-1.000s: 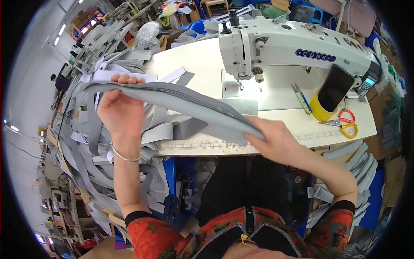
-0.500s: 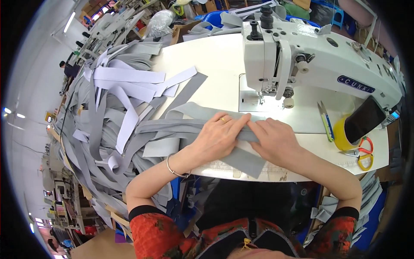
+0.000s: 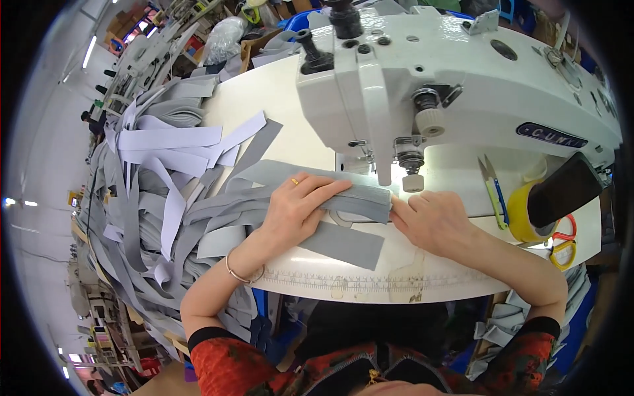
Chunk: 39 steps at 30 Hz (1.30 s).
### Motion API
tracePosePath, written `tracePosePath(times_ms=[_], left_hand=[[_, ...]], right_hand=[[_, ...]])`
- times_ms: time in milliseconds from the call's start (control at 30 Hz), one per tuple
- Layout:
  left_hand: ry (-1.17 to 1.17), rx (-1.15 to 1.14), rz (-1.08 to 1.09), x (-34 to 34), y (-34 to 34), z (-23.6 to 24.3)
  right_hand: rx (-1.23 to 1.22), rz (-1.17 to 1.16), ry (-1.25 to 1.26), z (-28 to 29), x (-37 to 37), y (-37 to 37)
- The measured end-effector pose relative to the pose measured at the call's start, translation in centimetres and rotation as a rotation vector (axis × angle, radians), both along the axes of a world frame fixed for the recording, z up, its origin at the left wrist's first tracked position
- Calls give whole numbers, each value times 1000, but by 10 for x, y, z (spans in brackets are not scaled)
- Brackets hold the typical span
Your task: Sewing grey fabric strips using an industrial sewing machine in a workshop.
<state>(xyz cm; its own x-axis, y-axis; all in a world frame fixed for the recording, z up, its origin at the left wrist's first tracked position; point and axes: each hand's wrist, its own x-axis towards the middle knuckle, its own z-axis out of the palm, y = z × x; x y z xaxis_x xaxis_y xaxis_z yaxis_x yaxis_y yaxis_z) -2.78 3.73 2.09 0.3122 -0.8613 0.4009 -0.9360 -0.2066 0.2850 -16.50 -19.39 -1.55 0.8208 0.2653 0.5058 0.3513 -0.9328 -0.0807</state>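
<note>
A folded grey fabric strip (image 3: 360, 198) lies across the table below the sewing machine's needle area, its cut end toward the right. My left hand (image 3: 295, 206) grips it from above, fingers stretched along the top; the thumb is mostly hidden. At the cut end, my right hand (image 3: 432, 221) has its fingertips curled together on the strip's edge. A flat grey strip (image 3: 347, 245) lies nearer to me, partly under my left hand. The white sewing machine (image 3: 462, 86) stands just beyond both hands, its presser area partly hidden behind its head.
Grey strips (image 3: 148, 218) pile up at the left, with white strips (image 3: 175, 138) on top. To the right are thread snips (image 3: 494, 191), a yellow tape roll (image 3: 528, 214), a dark phone (image 3: 563, 188) and scissors (image 3: 563, 252). A printed ruler (image 3: 370, 284) runs along the front edge.
My hands have moved apart: the left one slid left along the folded strip and the right one shifted to its cut end, now exposed. The view has moved closer to the machine.
</note>
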Motion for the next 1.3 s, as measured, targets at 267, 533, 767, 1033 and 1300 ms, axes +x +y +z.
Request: tracePosePath(times_ms=[267,533,767,1033,1300], left_hand=[[-297,104,-13,2,-23,28],[-202,96,-15,8,-17,-13],[-109,30,-14,12,-14,-8],[-122,114,-58,11,-15,-9],[-107,133,-94,12,-17,-7]], right_hand=[[-14,-13,69,-3,7,-3],[-16,9,-32,2,-6,-2],[3,8,5,3,-5,-4],[4,-12,31,5,-5,-2],[2,-13,42,5,-6,0]])
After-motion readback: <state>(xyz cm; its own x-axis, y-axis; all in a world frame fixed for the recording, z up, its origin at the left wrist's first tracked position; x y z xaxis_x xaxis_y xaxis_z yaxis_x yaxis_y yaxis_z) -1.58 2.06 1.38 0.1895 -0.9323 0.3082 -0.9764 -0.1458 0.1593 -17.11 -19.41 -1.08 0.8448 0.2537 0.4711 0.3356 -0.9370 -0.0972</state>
